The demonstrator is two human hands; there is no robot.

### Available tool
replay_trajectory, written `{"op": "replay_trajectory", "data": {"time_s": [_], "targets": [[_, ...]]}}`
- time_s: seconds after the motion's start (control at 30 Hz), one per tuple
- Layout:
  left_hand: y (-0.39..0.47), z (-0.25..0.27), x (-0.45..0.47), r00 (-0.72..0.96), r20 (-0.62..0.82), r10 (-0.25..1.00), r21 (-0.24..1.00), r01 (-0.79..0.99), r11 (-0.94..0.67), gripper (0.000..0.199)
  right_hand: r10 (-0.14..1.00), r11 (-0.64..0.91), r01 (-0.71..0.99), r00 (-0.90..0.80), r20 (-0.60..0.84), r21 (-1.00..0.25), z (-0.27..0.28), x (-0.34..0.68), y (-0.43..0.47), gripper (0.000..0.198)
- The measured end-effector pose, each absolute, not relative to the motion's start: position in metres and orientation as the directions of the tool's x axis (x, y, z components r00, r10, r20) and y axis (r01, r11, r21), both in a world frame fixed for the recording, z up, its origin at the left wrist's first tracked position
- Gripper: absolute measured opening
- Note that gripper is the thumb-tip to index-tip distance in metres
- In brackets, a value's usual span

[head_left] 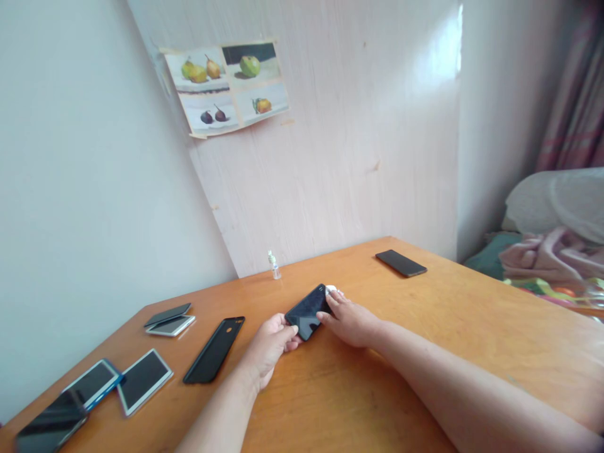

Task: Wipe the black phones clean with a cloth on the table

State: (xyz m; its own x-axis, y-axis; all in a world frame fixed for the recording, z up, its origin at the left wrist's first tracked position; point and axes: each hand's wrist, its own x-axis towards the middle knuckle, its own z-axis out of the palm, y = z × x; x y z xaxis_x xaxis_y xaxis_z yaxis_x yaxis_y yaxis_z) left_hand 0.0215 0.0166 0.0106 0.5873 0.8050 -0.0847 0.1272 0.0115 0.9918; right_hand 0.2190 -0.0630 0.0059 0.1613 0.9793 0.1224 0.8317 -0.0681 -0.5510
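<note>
A glossy black smartphone [307, 311] is held tilted just above the table in the middle of the view. My left hand [275, 340] grips its lower left end, thumb on top and fingers underneath. At the upper right edge of the phone, my right hand [350, 319] presses a small white cloth or tissue [331, 289] against it; the fingers mostly cover the cloth. The right thumb rests on the phone's surface. Left of my left hand lies an empty black phone case [214, 350], its inside facing up.
On the wooden table [368, 390], a small clear spray bottle [274, 265] stands near the wall and a dark phone [401, 263] lies at the far right. Leftward are a white phone [144, 380], a blue-edged phone [92, 382], a black phone [51, 421] and a flip-cover phone [172, 325].
</note>
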Motion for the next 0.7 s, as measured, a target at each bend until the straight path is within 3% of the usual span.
{"op": "replay_trajectory", "data": {"time_s": [0.1,0.33,0.4,0.6,0.7], "targets": [[0.018,0.009,0.021,0.582,-0.084,0.809,0.993,0.117,0.019,0.017,0.983,-0.072,0.837,0.151,0.102,-0.542,0.008,0.212,-0.068,0.083],[0.014,0.011,0.022,0.611,-0.07,0.788,0.997,0.02,0.074,0.018,0.955,0.298,0.77,-0.24,0.177,-0.565,0.02,0.165,-0.098,0.062],[0.014,0.011,0.023,0.602,-0.074,0.795,0.997,0.033,0.067,0.019,0.962,0.273,0.786,-0.217,0.167,-0.554,0.02,0.172,-0.094,0.058],[0.018,0.009,0.022,0.579,-0.084,0.811,0.996,0.078,0.047,0.02,0.985,-0.073,0.89,0.135,0.107,-0.45,0.013,0.206,-0.072,0.058],[0.019,0.007,0.021,0.58,-0.075,0.811,0.997,0.061,0.049,0.019,0.989,0.005,0.902,0.059,0.134,-0.432,0.013,0.198,-0.077,0.061]]}}
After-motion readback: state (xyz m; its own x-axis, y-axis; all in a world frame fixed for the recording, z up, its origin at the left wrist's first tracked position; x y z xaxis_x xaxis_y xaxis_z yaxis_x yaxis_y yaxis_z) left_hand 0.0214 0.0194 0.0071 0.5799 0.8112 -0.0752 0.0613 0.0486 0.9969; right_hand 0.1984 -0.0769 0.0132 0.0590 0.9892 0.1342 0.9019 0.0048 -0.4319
